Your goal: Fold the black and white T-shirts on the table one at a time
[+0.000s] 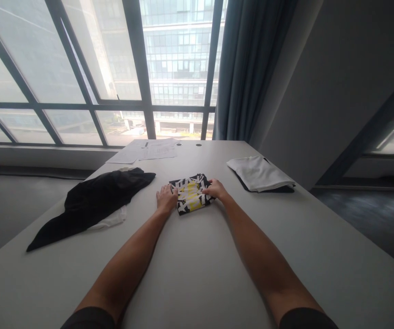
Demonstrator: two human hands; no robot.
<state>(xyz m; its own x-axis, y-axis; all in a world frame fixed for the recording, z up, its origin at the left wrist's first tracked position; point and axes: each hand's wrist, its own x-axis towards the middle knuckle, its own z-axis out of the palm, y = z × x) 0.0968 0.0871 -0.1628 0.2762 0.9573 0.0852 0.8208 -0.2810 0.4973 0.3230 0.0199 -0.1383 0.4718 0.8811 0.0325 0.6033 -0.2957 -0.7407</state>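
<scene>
A small folded garment (pixel 190 195), black and white with yellow print, lies on the white table in front of me. Along its left edge rests my left hand (pixel 166 199), fingers spread flat on the tabletop and the thumb side touching the fabric. My right hand (pixel 216 189) pinches the right edge of the garment between thumb and fingers. Whether the piece is a shirt or something else, the folds do not show.
To the left lies a loose heap of black clothing (pixel 101 196) with a white cloth (pixel 111 218) partly beneath it. A folded white and black stack (pixel 260 173) sits at right. Paper sheets (pixel 155 150) lie at the far end of the table (pixel 190 274), near the windows.
</scene>
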